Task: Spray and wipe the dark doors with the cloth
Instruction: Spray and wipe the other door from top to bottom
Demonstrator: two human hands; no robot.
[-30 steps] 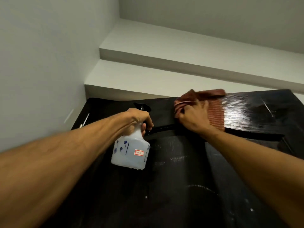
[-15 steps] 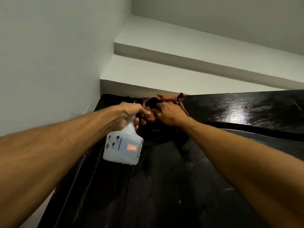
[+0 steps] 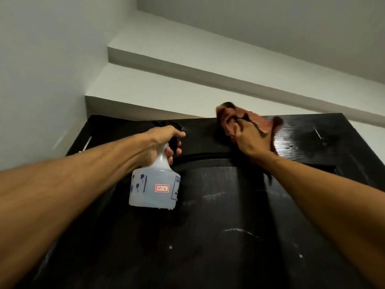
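A dark, glossy door (image 3: 218, 226) fills the lower part of the head view, seen from below toward its top edge. My left hand (image 3: 164, 140) grips the neck and trigger of a white translucent spray bottle (image 3: 155, 187) with a red "SP-2" label, held in front of the door's upper left. My right hand (image 3: 251, 137) presses a reddish-brown cloth (image 3: 253, 119) against the top rail of the door, right of centre. Wet streaks and droplets show on the panel below.
A white wall (image 3: 41, 69) stands close on the left. Stepped white ceiling ledges (image 3: 187, 65) run above the door's top edge. A metal hinge (image 3: 87, 142) shows at the door's upper left.
My right hand slid the cloth from the upper left, next to the bottle, to the right along the top rail. The camera tilted, and the bottle stays in my left hand.
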